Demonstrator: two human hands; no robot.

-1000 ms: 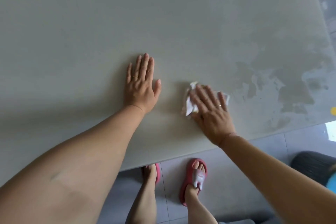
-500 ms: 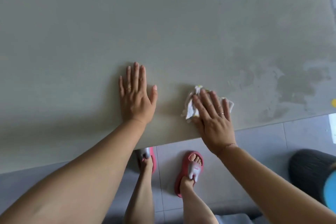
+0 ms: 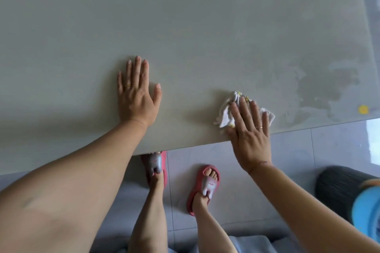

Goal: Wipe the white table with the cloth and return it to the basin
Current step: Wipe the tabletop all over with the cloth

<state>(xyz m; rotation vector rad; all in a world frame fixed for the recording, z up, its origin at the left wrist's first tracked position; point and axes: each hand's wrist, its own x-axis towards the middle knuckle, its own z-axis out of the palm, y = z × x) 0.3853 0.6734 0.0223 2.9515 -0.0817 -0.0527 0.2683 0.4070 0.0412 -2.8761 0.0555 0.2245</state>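
Note:
The white table (image 3: 185,16) fills the upper part of the view. A crumpled white cloth (image 3: 228,109) with small yellow marks lies close to the table's near edge. My right hand (image 3: 249,135) presses flat on the cloth, fingers spread over it and the palm hanging past the edge. My left hand (image 3: 136,94) rests flat on the bare tabletop to the left, fingers together, holding nothing. The basin is not in view.
Damp patches (image 3: 320,88) darken the tabletop at the right, near a small yellow spot (image 3: 363,109). Below the edge are grey floor tiles, my feet in red sandals (image 3: 203,187), and a dark round object (image 3: 337,187) with a blue one (image 3: 368,209) at the lower right.
My right hand has slid the cloth toward the near edge and to the right. My left hand has stayed flat on the table. The view has shifted back, showing more floor.

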